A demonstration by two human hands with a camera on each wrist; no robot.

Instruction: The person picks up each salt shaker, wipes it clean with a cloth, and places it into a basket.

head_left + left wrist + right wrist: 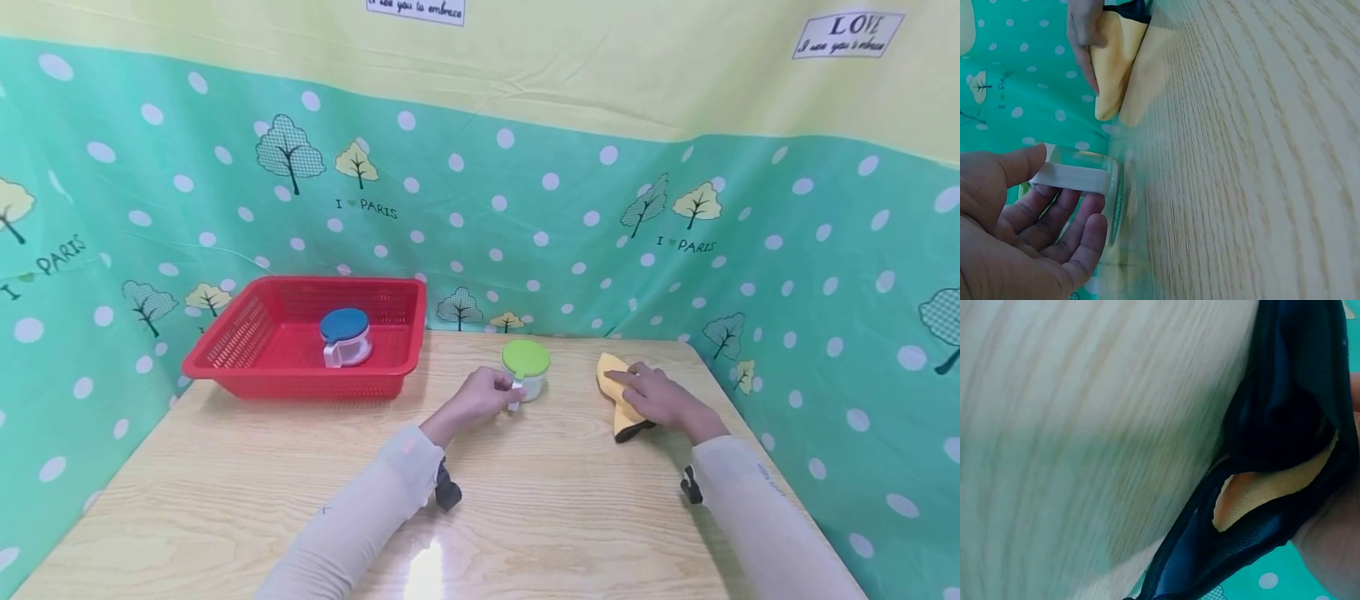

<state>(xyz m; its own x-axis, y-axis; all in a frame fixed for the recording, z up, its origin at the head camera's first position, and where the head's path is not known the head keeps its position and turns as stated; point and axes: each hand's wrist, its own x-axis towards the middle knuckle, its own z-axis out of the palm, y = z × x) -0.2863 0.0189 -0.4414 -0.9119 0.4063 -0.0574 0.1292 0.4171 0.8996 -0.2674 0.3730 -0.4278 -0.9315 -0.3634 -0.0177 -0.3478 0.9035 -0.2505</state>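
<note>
My left hand [483, 394] holds the white handle of a clear jar with a green lid [526, 358], which stands upright on the table. In the left wrist view, the thumb is on the handle [1075, 177] and the fingers curl behind it. To the right, my right hand [660, 398] grips a soft yellow cloth item [622, 408] with a black-edged opening; its exact kind is unclear. Close up in the right wrist view, the black edging [1297, 425] gapes, showing yellow inside, while most of the hand is out of frame.
A red plastic basket [303, 387] sits at the back left of the wooden table [525, 517]. Inside it stands a similar clear jar with a blue lid [344, 325]. Green polka-dot cloth [540, 200] hangs behind the table and along both sides.
</note>
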